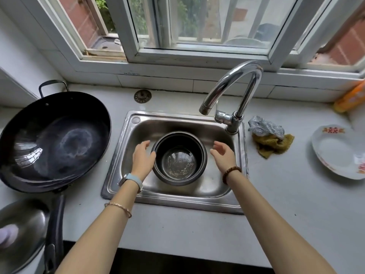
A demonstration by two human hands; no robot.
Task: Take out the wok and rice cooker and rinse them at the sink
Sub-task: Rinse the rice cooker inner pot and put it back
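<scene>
Rice cooker pot: in the sink. Wok: on the counter, left. My left hand and right hand flank the pot, fingers spread, holding nothing. Step: rinsing — next I'd reach for the tap.

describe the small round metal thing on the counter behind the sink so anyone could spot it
Find the steel sink in the white counter and look just beyond its far left corner. There lies the sink strainer, alone on the counter between the black wok and the tap. It is a small flat disc of dull metal ringed with holes, far smaller than either neighbour.
</scene>
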